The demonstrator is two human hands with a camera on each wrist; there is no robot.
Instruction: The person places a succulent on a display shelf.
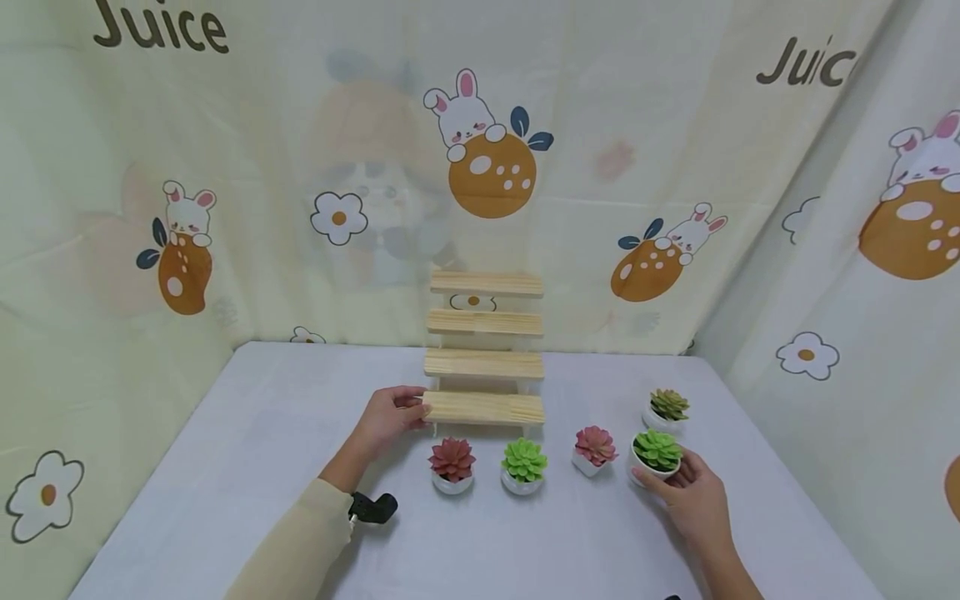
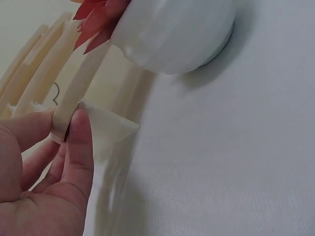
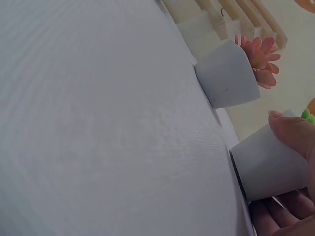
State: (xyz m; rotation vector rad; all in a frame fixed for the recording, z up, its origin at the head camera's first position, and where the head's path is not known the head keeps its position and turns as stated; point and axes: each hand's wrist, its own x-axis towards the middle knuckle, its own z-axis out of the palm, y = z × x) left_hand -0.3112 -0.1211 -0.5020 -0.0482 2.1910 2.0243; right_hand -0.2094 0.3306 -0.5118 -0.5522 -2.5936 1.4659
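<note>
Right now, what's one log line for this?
left hand: grips wooden shelf bottom step | right hand: holds green succulent pot | table: four other pots

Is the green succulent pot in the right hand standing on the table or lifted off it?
Cannot tell for sure. The right hand grips the green succulent pot, which looks upright; the wrist view does not settle whether its base touches the table.

My right hand (image 1: 693,497) holds a white pot of bright green leaves (image 1: 656,454); my left hand (image 1: 390,414) pinches the pale wood shelf (image 1: 484,358). The surface (image 1: 247,467) is white; the cream curtain (image 1: 247,142) at upper frame shows rabbits and oranges.
</note>
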